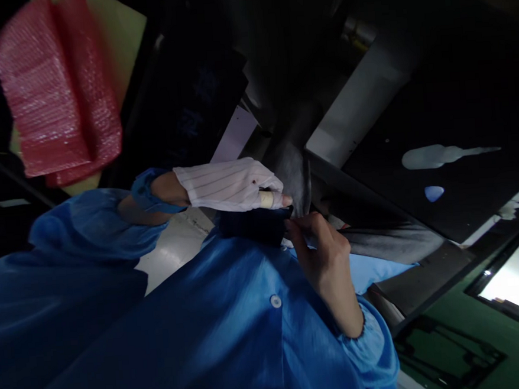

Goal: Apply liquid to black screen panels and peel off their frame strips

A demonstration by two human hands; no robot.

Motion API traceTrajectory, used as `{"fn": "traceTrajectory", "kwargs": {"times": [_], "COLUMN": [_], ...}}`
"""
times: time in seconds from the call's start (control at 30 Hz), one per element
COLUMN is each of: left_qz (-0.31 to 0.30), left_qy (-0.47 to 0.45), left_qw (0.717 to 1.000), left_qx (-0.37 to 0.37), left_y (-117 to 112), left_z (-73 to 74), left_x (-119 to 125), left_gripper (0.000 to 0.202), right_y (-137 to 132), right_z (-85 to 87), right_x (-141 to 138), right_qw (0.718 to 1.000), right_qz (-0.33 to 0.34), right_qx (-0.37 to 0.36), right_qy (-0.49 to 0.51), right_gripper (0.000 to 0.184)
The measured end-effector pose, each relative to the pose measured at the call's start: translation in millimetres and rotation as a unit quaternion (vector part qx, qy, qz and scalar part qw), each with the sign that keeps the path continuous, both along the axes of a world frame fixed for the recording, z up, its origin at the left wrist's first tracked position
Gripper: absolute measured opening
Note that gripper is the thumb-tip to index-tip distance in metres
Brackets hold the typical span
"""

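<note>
My left hand (230,187) wears a white striped glove with a bare thumb tip and a tan wrap around one digit. It grips the upper edge of a dark, flat, screen-like panel (257,227), held close in front of my blue smock (232,315). My bare right hand (323,246) is at the panel's right corner, thumb and forefinger pinched together. Whether the pinch holds the corner itself or something thin on it is too dark to tell. The panel's lower edge blends into the shadow on the smock.
On the black worktop (467,109) at right lie a translucent squeeze bottle (434,156) and a small blue pick (434,193). Red bubble wrap (57,96) rests on a yellowish board (126,32) at upper left. A bright panel (518,277) shows over the green floor (511,354).
</note>
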State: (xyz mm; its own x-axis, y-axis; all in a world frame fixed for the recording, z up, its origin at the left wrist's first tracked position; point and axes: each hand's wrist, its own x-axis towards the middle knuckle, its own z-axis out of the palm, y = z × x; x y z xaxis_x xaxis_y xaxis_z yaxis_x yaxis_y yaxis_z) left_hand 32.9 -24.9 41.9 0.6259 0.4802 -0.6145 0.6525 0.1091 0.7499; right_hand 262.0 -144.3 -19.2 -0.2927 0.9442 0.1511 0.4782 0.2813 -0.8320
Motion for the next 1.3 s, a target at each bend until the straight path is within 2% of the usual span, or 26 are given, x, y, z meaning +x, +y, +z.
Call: {"fn": "traceTrajectory", "kwargs": {"times": [0.27,0.4,0.63,0.77,1.07,1.3], "left_qz": [0.000,-0.010,-0.016,-0.026,-0.025,-0.020], "left_qy": [-0.017,-0.017,0.051,0.047,0.026,0.067], "left_qw": [1.000,0.999,0.998,0.997,0.993,0.993], "left_qx": [0.013,0.044,0.026,0.047,0.113,0.096], "left_y": [-3,-4,-5,-5,-5,-6], "left_z": [-7.3,-9.7,-0.3,-0.3,3.5,-2.6], "left_x": [-6,-4,1,1,3,2], "left_gripper": [0.056,0.058,0.061,0.063,0.057,0.051], "right_y": [4,4,0,-1,-17,-25], "right_z": [0.3,-0.2,-4.3,-6.6,-23.9,-31.2], "right_x": [3,5,7,9,8,7], "right_qw": [0.999,0.998,0.997,0.996,0.995,0.995], "right_qz": [0.024,0.030,0.035,0.045,0.051,0.046], "right_qx": [-0.027,-0.036,-0.066,-0.077,-0.077,-0.086], "right_qy": [0.017,0.034,0.034,0.029,0.026,0.007], "right_gripper": [0.020,0.021,0.020,0.018,0.018,0.023]}}
